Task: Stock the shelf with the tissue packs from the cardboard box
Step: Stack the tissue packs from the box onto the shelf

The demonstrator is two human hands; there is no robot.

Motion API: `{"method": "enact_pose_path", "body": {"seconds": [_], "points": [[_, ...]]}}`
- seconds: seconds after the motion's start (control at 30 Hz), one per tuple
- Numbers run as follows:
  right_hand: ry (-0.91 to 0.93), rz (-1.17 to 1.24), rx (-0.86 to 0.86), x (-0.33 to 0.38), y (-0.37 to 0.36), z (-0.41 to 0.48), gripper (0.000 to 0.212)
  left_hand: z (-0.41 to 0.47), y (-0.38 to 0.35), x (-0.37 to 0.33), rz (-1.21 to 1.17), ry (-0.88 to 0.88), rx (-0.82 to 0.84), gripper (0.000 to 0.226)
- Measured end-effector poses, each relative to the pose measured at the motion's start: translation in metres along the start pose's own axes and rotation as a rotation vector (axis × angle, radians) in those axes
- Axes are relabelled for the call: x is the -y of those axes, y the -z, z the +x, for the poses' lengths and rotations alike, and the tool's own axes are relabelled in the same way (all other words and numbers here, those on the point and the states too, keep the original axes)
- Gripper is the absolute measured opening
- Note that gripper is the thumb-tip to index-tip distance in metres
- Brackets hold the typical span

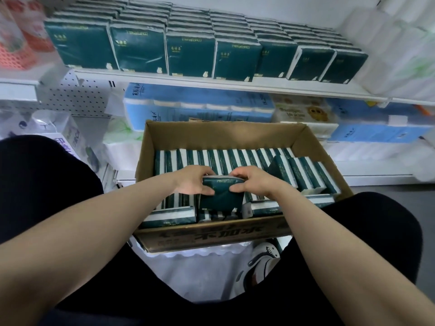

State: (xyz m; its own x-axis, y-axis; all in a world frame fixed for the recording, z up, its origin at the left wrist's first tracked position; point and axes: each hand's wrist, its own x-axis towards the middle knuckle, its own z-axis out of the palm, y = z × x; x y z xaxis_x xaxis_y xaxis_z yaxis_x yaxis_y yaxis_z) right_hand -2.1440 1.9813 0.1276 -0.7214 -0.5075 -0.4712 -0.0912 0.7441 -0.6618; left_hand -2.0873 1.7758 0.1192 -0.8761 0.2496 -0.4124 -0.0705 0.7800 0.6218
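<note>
Where my hands meet: above the near middle of the cardboard box [211, 135], both on one dark green tissue pack [221, 196].
Left hand [193, 182]: I see fingers curled over the pack's top edge and the thumb on its near face, gripping the left side.
Right hand [253, 182]: mirrored, gripping the right side.
Arms: both forearms stretched forward, angled inward.
Held pack: upright, its top higher than the packed rows [223, 158] in the box.
Shelf [211, 87]: matching packs [190, 55] stand along it, above the box.
</note>
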Motion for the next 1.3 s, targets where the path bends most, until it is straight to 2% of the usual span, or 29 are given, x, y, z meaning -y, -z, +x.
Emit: {"method": "enact_pose_path", "body": {"seconds": [0.2, 0.4, 0.6, 0.77, 0.9, 0.97, 1.13, 1.3], "points": [[-0.004, 0.301, -0.194, 0.010, 0.049, 0.000, 0.051, 0.008, 0.032, -0.011, -0.326, -0.056, -0.293, 0.051], [0.042, 0.425, -0.282, 0.024, 0.113, -0.007, 0.040, 0.017, 0.070, -0.052, -0.577, -0.110, -0.405, 0.055], [0.114, 0.443, -0.463, 0.037, 0.171, -0.014, 0.043, 0.049, 0.096, -0.090, -0.640, -0.190, -0.624, 0.044], [0.162, 0.491, -0.622, 0.032, 0.198, -0.017, 0.052, 0.073, 0.107, -0.129, -0.572, -0.250, -0.748, 0.036], [0.200, 0.615, -0.733, 0.016, 0.201, -0.008, 0.021, 0.092, 0.106, -0.145, -0.577, -0.291, -0.765, 0.030], [0.218, 0.640, -0.807, 0.010, 0.200, -0.001, 0.017, 0.103, 0.102, -0.147, -0.563, -0.308, -0.779, 0.029], [0.288, 0.580, -0.938, 0.010, 0.210, 0.015, 0.034, 0.118, 0.095, -0.148, -0.517, -0.372, -0.834, 0.040], [0.340, 0.504, -0.952, 0.013, 0.211, 0.033, 0.041, 0.130, 0.094, -0.147, -0.492, -0.406, -0.895, 0.052]]}}
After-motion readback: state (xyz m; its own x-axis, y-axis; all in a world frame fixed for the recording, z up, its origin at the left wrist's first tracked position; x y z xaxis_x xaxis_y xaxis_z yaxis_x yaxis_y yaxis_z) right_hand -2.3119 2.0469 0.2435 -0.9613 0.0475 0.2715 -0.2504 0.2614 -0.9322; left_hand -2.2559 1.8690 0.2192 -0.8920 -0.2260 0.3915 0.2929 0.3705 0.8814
